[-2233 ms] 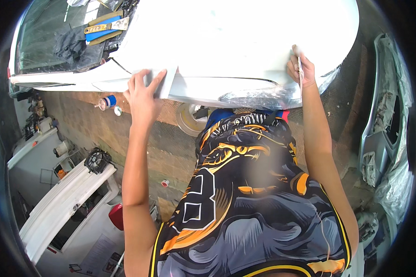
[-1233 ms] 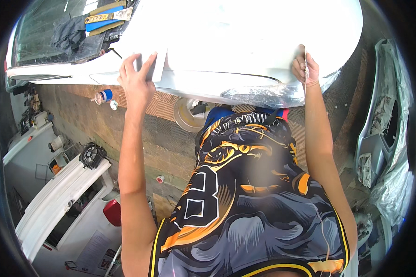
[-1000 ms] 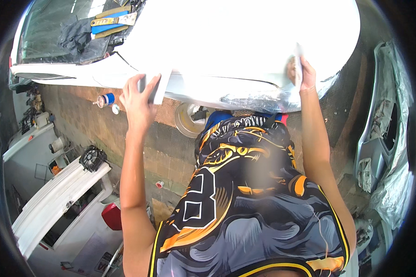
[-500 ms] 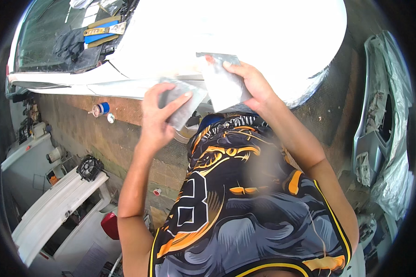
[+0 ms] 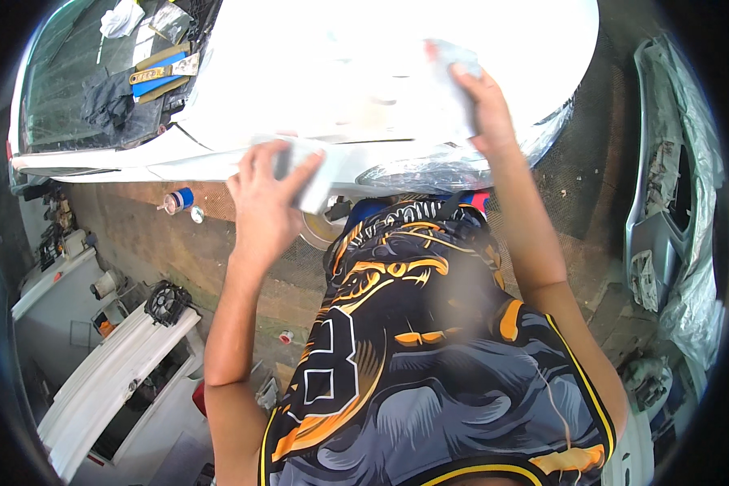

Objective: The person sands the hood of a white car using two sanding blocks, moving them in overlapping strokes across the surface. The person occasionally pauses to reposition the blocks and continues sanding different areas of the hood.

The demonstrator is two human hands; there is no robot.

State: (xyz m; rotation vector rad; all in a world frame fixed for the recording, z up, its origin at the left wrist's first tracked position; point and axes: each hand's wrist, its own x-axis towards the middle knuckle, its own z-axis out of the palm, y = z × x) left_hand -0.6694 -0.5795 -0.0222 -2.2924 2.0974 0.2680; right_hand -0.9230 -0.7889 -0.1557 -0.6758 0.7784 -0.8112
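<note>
My left hand (image 5: 261, 206) grips a flat grey rectangular plate (image 5: 319, 176) between thumb and fingers, at the near edge of a white car's hood (image 5: 300, 73). Farther over the hood, toward its front, my right hand (image 5: 492, 113) is closed around a second thin grey plate (image 5: 455, 81), with a red smear on its far corner. Both plates are blurred, and I cannot tell whether either touches the paint. Faint beige and grey patches show on the hood between the hands.
On the windshield lie a putty knife (image 5: 164, 73), blue and olive spreaders and a dark cloth (image 5: 108, 104). Clear plastic (image 5: 425, 174) covers the headlight. An open can (image 5: 178, 200) stands on the floor at left. White body panels (image 5: 121, 381) lie lower left; a grey bumper (image 5: 652, 243) stands at right.
My right hand has swung away to the far right over the hood with its plate. The left hand has shifted slightly left and away from me, so the plates are now farther apart.
</note>
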